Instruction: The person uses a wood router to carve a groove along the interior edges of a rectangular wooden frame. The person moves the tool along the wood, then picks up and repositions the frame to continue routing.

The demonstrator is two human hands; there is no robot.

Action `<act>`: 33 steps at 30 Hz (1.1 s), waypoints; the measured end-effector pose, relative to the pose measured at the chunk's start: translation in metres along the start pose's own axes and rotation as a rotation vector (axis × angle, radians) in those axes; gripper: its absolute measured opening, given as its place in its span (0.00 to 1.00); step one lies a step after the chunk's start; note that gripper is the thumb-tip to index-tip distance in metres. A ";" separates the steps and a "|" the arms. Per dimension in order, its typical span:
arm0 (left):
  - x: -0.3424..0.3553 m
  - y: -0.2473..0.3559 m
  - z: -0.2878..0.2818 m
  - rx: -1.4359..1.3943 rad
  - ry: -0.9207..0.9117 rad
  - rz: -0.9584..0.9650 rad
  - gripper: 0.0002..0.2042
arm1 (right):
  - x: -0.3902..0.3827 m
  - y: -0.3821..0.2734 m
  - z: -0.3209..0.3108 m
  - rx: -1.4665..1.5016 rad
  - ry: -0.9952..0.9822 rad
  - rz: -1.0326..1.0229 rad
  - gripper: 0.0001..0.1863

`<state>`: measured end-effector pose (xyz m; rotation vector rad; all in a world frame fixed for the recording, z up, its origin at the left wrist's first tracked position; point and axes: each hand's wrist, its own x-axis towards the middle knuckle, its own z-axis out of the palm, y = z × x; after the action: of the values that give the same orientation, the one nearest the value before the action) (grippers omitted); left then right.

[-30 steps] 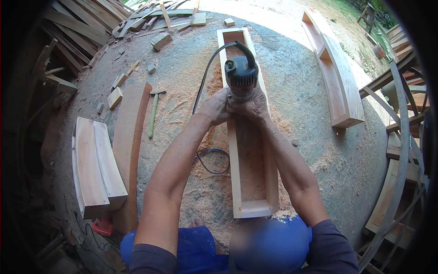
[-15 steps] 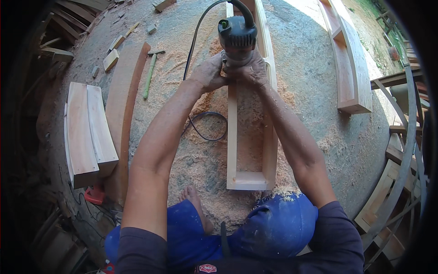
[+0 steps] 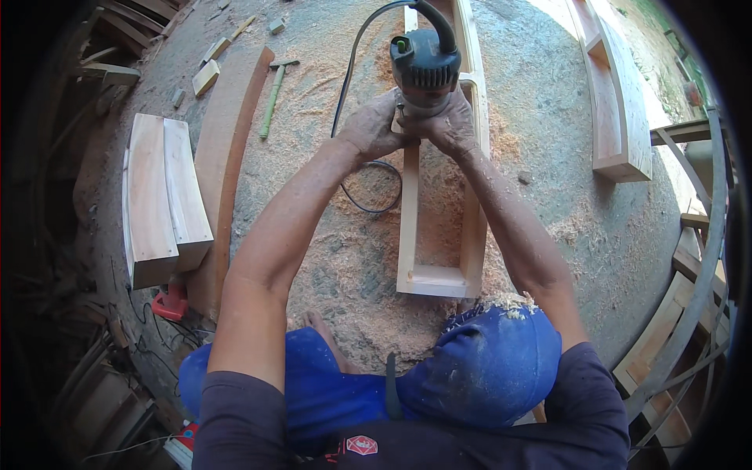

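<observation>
Both of my hands grip the lower body of a dark, corded router, one from each side. My left hand wraps its left side, with the fingers closed. My right hand closes round the right side near the base. Beneath the router runs a long, narrow wooden frame of pale boards, its near end in front of my knees. The router sits over the frame's upper edges; its bit is hidden. A black cord leaves the top of the tool and loops down beside the frame.
On the left lie a curved wooden piece, a long brown plank and a green-handled hammer. Another wooden frame rests at the right. Wood shavings cover the concrete floor. A red tool is at lower left.
The whole view has shifted, so the frame, planks and hammer appear higher and farther right. Both hands keep their hold on the router, which stays at about the same place on the frame.
</observation>
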<state>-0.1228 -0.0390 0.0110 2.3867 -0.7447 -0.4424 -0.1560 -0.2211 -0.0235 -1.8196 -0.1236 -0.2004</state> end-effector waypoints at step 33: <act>-0.212 0.038 0.085 -0.291 0.030 0.274 0.39 | -0.231 -0.078 0.027 0.066 -0.089 -0.106 0.39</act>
<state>-0.3450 0.0258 -0.0022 1.9835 -0.9114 -0.3711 -0.3955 -0.1704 -0.0027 -1.7579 -0.2867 -0.1878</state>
